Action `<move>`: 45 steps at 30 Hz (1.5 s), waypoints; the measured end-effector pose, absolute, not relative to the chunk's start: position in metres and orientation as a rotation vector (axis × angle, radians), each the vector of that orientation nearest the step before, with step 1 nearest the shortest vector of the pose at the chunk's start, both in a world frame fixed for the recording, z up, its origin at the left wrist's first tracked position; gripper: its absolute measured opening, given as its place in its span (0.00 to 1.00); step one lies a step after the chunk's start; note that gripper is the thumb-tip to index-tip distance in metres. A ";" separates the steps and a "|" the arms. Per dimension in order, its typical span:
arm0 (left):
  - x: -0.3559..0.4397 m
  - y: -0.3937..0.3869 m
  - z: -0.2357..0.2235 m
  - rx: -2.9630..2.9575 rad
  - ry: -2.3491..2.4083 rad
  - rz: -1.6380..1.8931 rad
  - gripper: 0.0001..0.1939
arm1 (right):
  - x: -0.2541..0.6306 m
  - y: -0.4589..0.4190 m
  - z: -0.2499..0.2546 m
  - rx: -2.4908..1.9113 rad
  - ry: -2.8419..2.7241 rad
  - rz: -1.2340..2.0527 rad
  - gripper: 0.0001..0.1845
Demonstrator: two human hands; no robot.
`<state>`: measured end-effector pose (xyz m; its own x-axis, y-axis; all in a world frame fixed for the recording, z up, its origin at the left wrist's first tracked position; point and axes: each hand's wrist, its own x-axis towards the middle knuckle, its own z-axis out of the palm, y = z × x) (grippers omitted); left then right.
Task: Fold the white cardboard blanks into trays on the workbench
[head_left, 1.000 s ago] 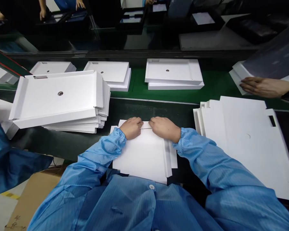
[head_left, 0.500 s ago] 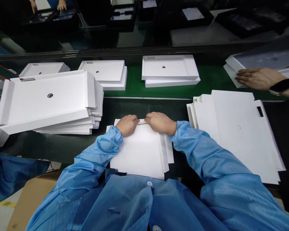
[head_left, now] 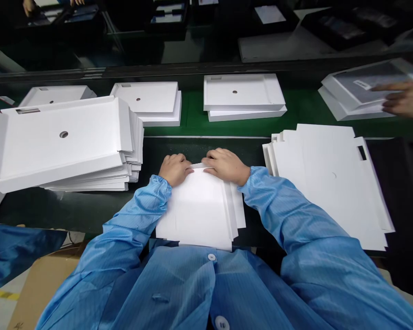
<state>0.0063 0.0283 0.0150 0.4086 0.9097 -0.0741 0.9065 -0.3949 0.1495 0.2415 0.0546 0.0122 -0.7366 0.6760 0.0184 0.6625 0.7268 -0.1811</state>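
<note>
A white cardboard box blank point(head_left: 196, 211) lies in front of my body, with its right side flap creased. Along its far edge, my left hand point(head_left: 175, 169) pinches the narrow flap near the left corner. A short gap away, my right hand point(head_left: 227, 166) grips the same far flap with thumb toward me and fingers over it. More white card sticks out beneath the blank on the right. To the left rises a stack of part-folded white trays point(head_left: 64, 151). Flat white blanks point(head_left: 330, 183) are piled at the right.
On the green conveyor belt point(head_left: 192, 105) beyond stand several pairs of white trays, one pair point(head_left: 244, 94) straight ahead. At the right, a co-worker's hand point(head_left: 406, 98) touches a grey-topped box point(head_left: 375, 87). Dark trays point(head_left: 347, 27) fill the far side. A blue sleeve point(head_left: 17, 252) shows at lower left.
Both my hands stay at the far flap, their fingers now spread further over it. The co-worker's hand has shifted right along the grey-topped box. The view has tilted slightly.
</note>
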 end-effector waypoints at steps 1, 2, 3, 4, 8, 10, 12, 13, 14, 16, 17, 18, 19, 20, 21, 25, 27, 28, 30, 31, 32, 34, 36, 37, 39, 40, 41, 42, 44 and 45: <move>0.006 0.027 0.014 2.521 1.616 0.016 0.16 | 0.241 0.054 0.011 -1.092 -2.862 0.186 0.23; 0.006 0.027 0.012 2.542 1.617 0.010 0.18 | 0.240 0.054 0.010 -1.101 -2.874 0.139 0.25; 0.006 0.027 0.011 2.561 1.631 0.016 0.21 | 0.238 0.054 0.008 -1.123 -2.882 0.106 0.28; 0.005 0.027 0.011 2.581 1.652 0.032 0.24 | 0.237 0.055 0.006 -1.148 -2.889 0.085 0.30; 0.003 0.029 0.009 2.655 1.699 0.150 0.33 | 0.233 0.057 0.001 -1.230 -2.896 0.057 0.32; 0.002 0.031 0.008 2.680 1.641 0.171 0.30 | 0.232 0.058 0.000 -1.250 -2.891 0.043 0.30; 0.001 0.034 0.005 2.707 1.571 0.148 0.25 | 0.232 0.058 0.000 -1.235 -2.895 0.030 0.29; 0.002 0.036 0.003 2.722 1.544 0.134 0.23 | 0.232 0.058 -0.001 -1.213 -2.902 0.025 0.28; 0.002 0.037 0.002 2.737 1.524 0.124 0.22 | 0.231 0.059 -0.002 -1.189 -2.909 0.019 0.28; 0.003 0.039 -0.001 2.759 1.495 0.112 0.20 | 0.231 0.060 -0.004 -1.137 -2.930 0.003 0.28; 0.004 0.039 -0.002 2.765 1.488 0.109 0.19 | 0.231 0.060 -0.005 -1.113 -2.942 -0.009 0.28; 0.004 0.039 -0.003 2.768 1.486 0.107 0.19 | 0.231 0.061 -0.005 -1.094 -2.951 -0.022 0.28; 0.004 0.039 -0.004 2.771 1.487 0.106 0.19 | 0.231 0.061 -0.005 -1.081 -2.956 -0.037 0.28; 0.004 0.039 -0.005 2.775 1.489 0.107 0.19 | 0.231 0.061 -0.004 -1.072 -2.954 -0.053 0.28; 0.004 0.039 -0.005 2.779 1.493 0.111 0.19 | 0.231 0.061 -0.002 -1.064 -2.948 -0.069 0.28; 0.000 0.039 -0.005 2.781 1.517 0.178 0.20 | 0.232 0.060 0.008 -1.057 -2.931 -0.106 0.24; -0.002 0.039 -0.005 2.779 1.516 0.229 0.19 | 0.232 0.059 0.011 -1.062 -2.942 -0.107 0.21; -0.002 0.040 -0.004 2.781 1.505 0.255 0.19 | 0.231 0.059 0.012 -1.060 -2.946 -0.109 0.20; -0.002 0.040 -0.005 2.790 1.476 0.300 0.18 | 0.230 0.059 0.011 -1.042 -2.951 -0.119 0.19; -0.002 0.041 -0.005 2.795 1.472 0.318 0.17 | 0.229 0.059 0.011 -1.034 -2.953 -0.126 0.19; -0.001 0.041 -0.006 2.797 1.474 0.329 0.17 | 0.228 0.059 0.010 -1.027 -2.957 -0.133 0.19; 0.000 0.041 -0.006 2.791 1.486 0.330 0.17 | 0.228 0.058 0.010 -1.024 -2.965 -0.138 0.19; 0.001 0.040 -0.006 2.775 1.488 0.330 0.17 | 0.227 0.056 0.012 -1.027 -2.971 -0.130 0.18; 0.002 0.040 -0.006 2.770 1.482 0.337 0.17 | 0.227 0.055 0.014 -1.030 -2.970 -0.126 0.18; 0.002 0.039 -0.004 2.770 1.483 0.367 0.17 | 0.228 0.054 0.018 -1.043 -2.961 -0.123 0.18; 0.002 0.038 -0.004 2.775 1.486 0.383 0.17 | 0.228 0.053 0.020 -1.056 -2.954 -0.123 0.18; 0.002 0.038 -0.003 2.780 1.489 0.396 0.17 | 0.228 0.052 0.022 -1.071 -2.945 -0.123 0.18; 0.002 0.037 -0.003 2.785 1.491 0.408 0.17 | 0.228 0.052 0.024 -1.089 -2.935 -0.117 0.18; 0.002 0.036 -0.002 2.789 1.492 0.421 0.18 | 0.228 0.051 0.025 -1.125 -2.919 -0.085 0.18; 0.002 0.036 -0.002 2.786 1.493 0.425 0.18 | 0.228 0.051 0.026 -1.144 -2.912 -0.060 0.17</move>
<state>0.0023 0.0362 -0.0018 0.5263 0.8112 0.2549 0.8239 -0.5606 0.0829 0.2276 0.0508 0.0256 -0.7325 0.6802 0.0258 0.6807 0.7319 0.0310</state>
